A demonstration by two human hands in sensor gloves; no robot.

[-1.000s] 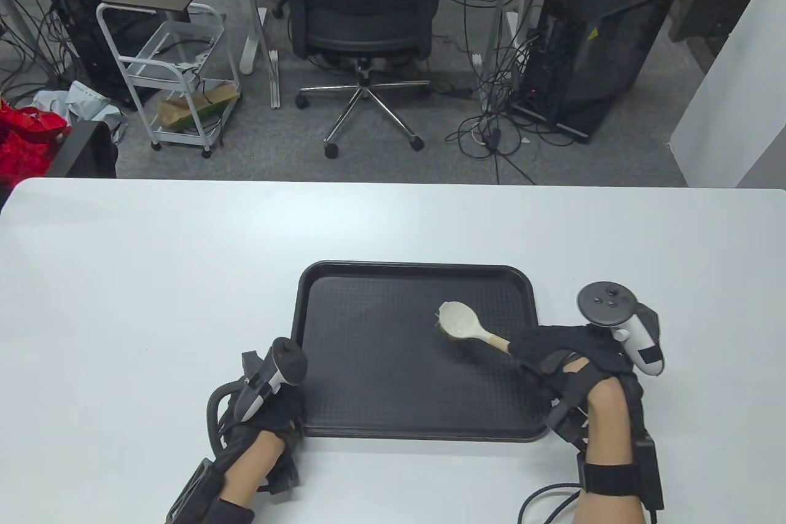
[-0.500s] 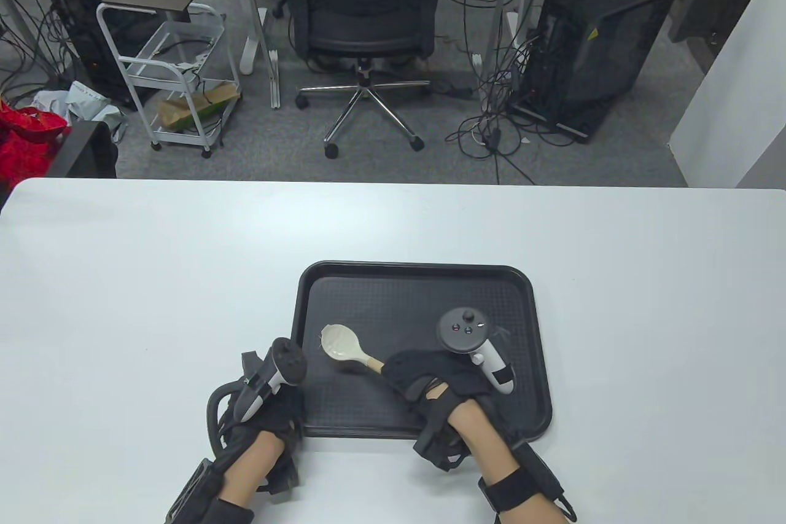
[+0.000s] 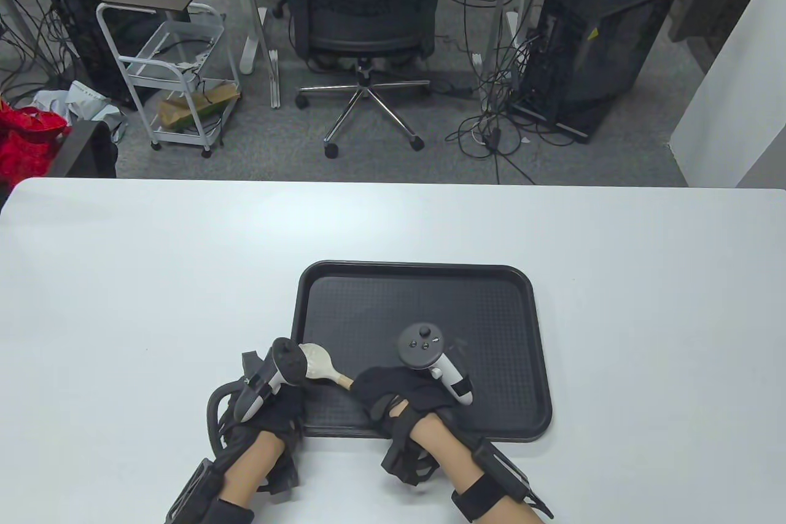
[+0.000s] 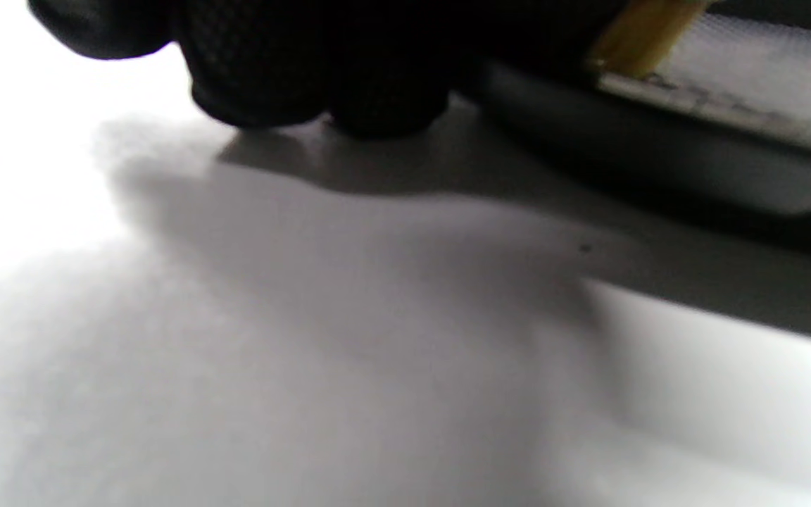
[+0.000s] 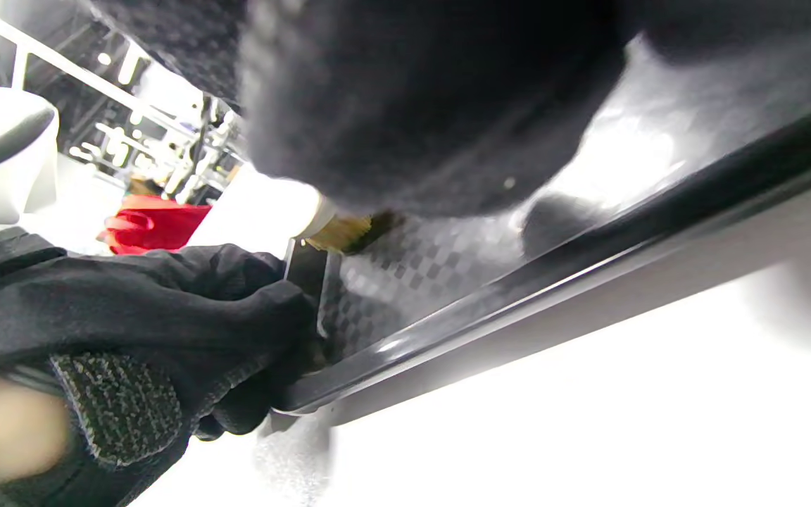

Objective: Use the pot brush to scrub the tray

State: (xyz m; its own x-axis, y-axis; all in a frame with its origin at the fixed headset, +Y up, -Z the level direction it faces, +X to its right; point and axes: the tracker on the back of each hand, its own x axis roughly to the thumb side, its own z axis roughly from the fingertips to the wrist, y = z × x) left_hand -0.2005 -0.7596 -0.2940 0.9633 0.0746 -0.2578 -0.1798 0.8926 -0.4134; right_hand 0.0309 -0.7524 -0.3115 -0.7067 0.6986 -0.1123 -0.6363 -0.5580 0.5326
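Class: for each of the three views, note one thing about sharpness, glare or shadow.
Table view: sharp and evenly lit, the black tray clear. Left wrist view: soft focus, table overexposed at left, broad shadow below the fingers. Right wrist view: near glove blurred, glare on the tray floor.

We see a white table [image 3: 153, 278] with rounded far corners; on it a black rectangular tray [image 3: 417, 303] lies flat, near the front edge and slightly right of centre; in the left wrist view gloved fingertips [image 4: 258, 98] touch the tabletop just beside the tray's rim.
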